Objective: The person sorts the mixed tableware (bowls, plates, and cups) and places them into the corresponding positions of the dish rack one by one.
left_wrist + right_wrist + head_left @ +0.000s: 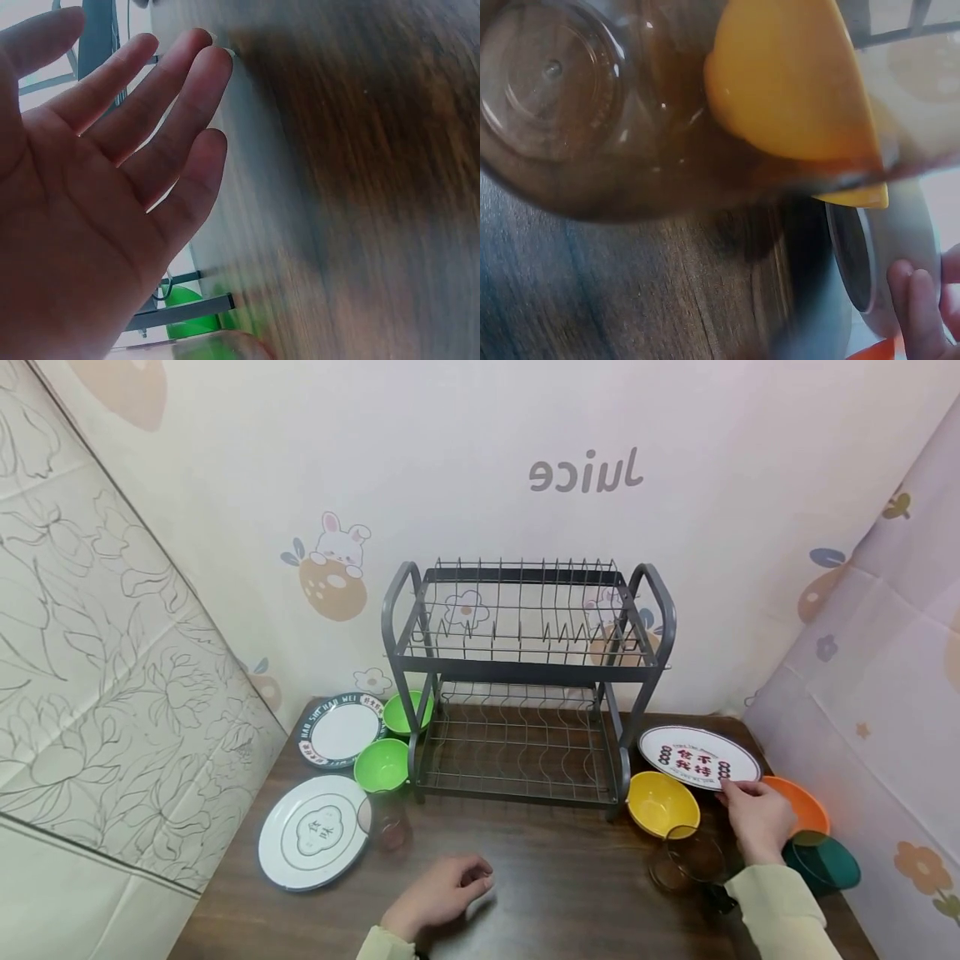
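At the right of the table, my right hand pinches the near right rim of an oval white plate with red characters. In the right wrist view the fingers press on the plate's underside near its edge. A yellow bowl sits just left of the plate, and a clear brown glass stands in front of the bowl. An orange bowl and a teal cup lie beside my right hand. My left hand hovers low over the table's front middle, fingers relaxed, palm bare.
A two-tier dark dish rack stands at the back middle. To its left are two green bowls, a blue-rimmed plate, a white plate and a clear pinkish glass. Patterned cloth walls enclose the table.
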A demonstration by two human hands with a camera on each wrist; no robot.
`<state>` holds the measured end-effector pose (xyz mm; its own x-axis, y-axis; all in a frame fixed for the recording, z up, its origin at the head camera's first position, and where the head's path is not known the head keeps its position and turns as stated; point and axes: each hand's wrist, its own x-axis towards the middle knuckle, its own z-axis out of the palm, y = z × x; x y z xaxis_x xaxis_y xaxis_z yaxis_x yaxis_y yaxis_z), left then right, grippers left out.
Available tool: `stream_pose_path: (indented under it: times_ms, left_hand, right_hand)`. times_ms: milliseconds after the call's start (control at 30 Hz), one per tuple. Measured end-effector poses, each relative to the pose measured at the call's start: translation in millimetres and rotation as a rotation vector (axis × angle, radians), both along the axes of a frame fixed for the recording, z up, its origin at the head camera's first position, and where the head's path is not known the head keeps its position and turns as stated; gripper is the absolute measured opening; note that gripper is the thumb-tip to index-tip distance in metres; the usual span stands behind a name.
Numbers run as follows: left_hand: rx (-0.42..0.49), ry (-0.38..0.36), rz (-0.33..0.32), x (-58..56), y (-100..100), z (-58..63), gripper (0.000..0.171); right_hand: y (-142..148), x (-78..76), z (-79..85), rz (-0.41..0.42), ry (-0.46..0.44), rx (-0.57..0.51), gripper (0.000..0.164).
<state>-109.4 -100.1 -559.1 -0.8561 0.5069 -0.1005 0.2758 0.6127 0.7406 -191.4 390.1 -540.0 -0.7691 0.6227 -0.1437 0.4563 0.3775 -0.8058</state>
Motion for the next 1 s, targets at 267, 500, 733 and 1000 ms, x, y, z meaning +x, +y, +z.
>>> stream_pose_path:
  times_ms: [267,500,733,1000]
  left_hand:
    - [-0.008,0.016,0.009,1.9,-4,2.0,0.025]
    - [-0.060,0.122,0.081,0.9,-19,4.3,0.024]
    - [-0.148,0.257,0.184,2.6,-37,17.8,0.020]
    - [-0.201,0.343,0.250,2.8,-51,35.0,0.024]
  right_hand:
    - [-2,2.7,-2.2,-0.070,0.017,-0.036,0.045]
    - [-5,6.1,1.8,-0.090,0.056,-0.139,0.040]
    - [-5,6.5,8.2,-0.078,0.063,-0.143,0.045]
    - [-3,11.0,22.0,-0.040,0.116,-0.172,0.025]
